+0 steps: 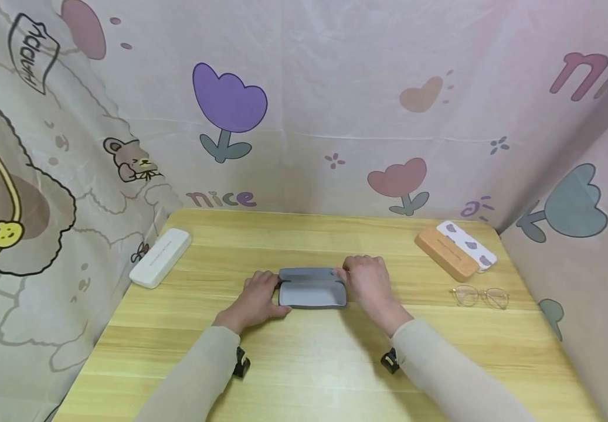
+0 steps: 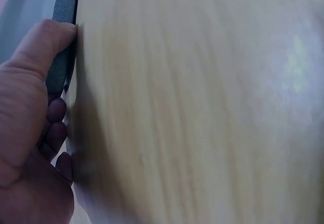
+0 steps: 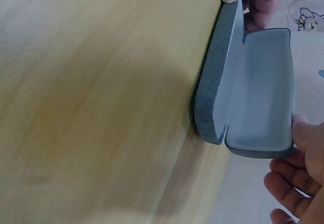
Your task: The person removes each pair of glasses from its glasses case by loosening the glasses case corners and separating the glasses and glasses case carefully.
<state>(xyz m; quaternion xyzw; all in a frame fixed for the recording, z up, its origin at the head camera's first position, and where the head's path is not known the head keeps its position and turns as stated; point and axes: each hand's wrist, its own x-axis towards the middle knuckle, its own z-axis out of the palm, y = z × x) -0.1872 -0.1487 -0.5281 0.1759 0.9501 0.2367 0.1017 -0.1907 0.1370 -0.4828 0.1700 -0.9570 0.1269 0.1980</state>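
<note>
A grey glasses case (image 1: pixel 312 295) stands with its lid raised in the middle of the table, its pale lining showing and nothing inside. My left hand (image 1: pixel 255 300) grips its left end; in the left wrist view the thumb (image 2: pixel 38 47) lies over the front edge of the base and the other fingers curl behind. At the upper right corner, my right hand (image 1: pixel 371 287) pinches the lid. The right wrist view has the thumb on the edge of the lid (image 3: pixel 263 92) and fingers on its outer side.
A white glasses case (image 1: pixel 160 258) lies closed at the table's left edge. At the back right lie an orange case (image 1: pixel 446 254) and a white patterned case (image 1: pixel 467 246), side by side. Thin-framed eyeglasses (image 1: pixel 480 296) lie in front of them. Printed curtains (image 1: pixel 304 105) hang around the table.
</note>
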